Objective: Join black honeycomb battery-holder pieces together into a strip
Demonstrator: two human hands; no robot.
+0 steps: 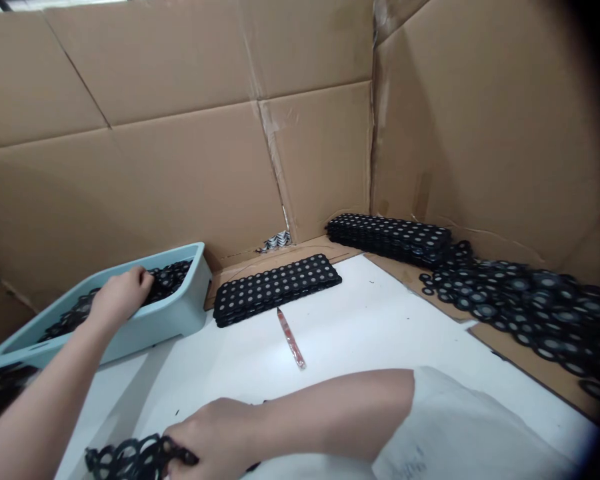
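Note:
My left hand [123, 293] reaches into a light blue plastic bin [165, 320] at the left, fingers down among the black perforated plastic strips [167, 277] piled inside. Whether it grips one is hidden. My right hand [215, 437] lies at the near edge of the white table [360, 320], closed on a black strip of linked rings [125, 460] that sticks out to its left. My right forearm crosses the table's near edge, ending in a white sleeve.
A stack of black holed panels [275, 287] lies behind the bin, another stack [390, 237] in the far corner. Loose black rings [525, 300] spread along the right. A thin red tool [291, 338] lies mid-table. Cardboard walls [180, 133] surround the area.

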